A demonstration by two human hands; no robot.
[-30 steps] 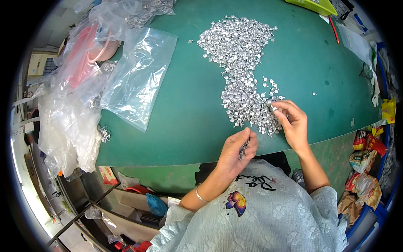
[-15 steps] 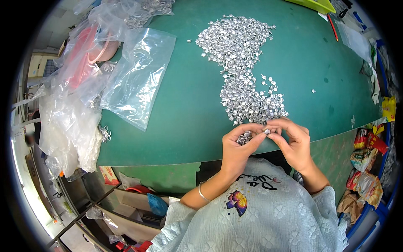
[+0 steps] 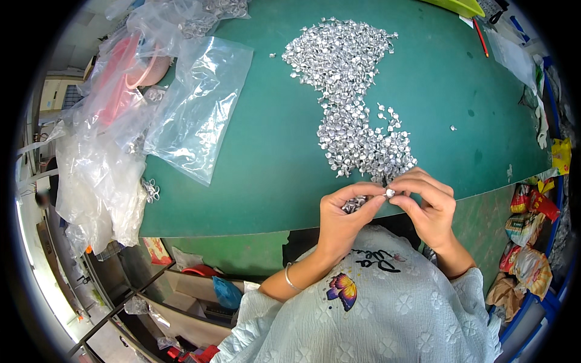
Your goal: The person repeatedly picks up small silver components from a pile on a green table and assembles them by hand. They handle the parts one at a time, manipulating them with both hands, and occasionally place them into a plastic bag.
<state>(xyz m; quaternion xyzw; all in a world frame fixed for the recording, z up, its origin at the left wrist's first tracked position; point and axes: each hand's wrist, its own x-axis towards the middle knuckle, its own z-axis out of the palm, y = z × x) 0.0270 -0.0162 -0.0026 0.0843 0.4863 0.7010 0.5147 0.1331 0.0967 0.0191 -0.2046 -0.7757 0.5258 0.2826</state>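
Several small silvery metal pieces [image 3: 354, 205] lie cupped in my left hand [image 3: 345, 215], whose thumb and forefinger come together at the tips. Between those fingertips and my right hand [image 3: 428, 202] is one small metal piece [image 3: 390, 193] with a rounded, shiny head. My right thumb and forefinger pinch at it from the other side. Just beyond my hands, a long heap of the same metal pieces [image 3: 345, 91] spreads up the green table [image 3: 266, 121]. The exact shape of each piece is too small to make out.
A flat clear plastic bag [image 3: 203, 103] lies left of the heap. Further left are crumpled plastic bags [image 3: 97, 181] and a pink basket [image 3: 148, 69]. A red pencil [image 3: 481, 37] and a yellow-green tray [image 3: 460, 6] are at the far right. Below the table's left edge are drawers [image 3: 187, 302].
My right hand has shifted slightly to the right, and the pinched metal piece has moved a little right and down. My left hand stays nearly in place.
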